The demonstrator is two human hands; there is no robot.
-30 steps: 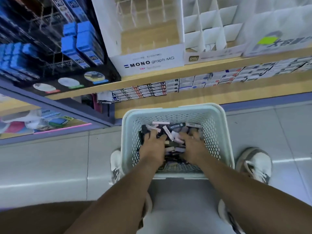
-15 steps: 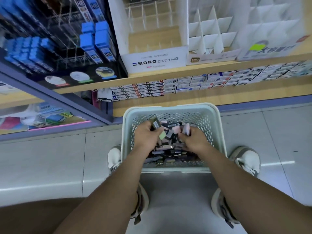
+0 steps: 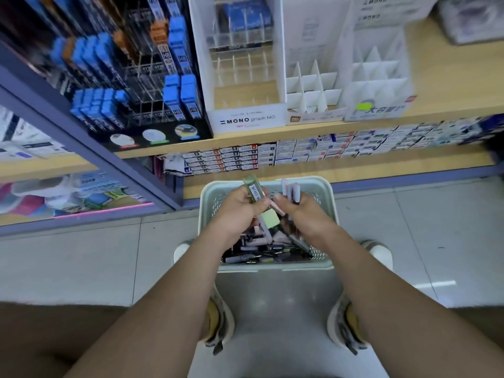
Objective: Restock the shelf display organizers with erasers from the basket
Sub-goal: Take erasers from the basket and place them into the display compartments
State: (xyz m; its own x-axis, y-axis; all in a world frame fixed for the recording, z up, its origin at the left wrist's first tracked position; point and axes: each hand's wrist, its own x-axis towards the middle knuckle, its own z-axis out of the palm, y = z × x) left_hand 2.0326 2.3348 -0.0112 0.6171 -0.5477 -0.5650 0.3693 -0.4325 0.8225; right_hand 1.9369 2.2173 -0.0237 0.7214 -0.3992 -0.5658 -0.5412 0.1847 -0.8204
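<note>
Seen from the head camera, a pale basket (image 3: pixel 272 266) is sitting on the floor (image 3: pixel 81 263) between the person's shoes (image 3: pixel 344 329), just below the wooden shelf (image 3: pixel 300 132). The left hand (image 3: pixel 240 205) is gripping a green eraser (image 3: pixel 254 189) with a barcode label, fingers curled round it, above the basket. Just beside it, the right hand (image 3: pixel 302 211) is clutching a few pink and blue erasers (image 3: pixel 291 190). A heap of erasers (image 3: pixel 259 246) is lying in the basket. White divided organizers (image 3: pixel 311 88) are standing on the shelf above.
</note>
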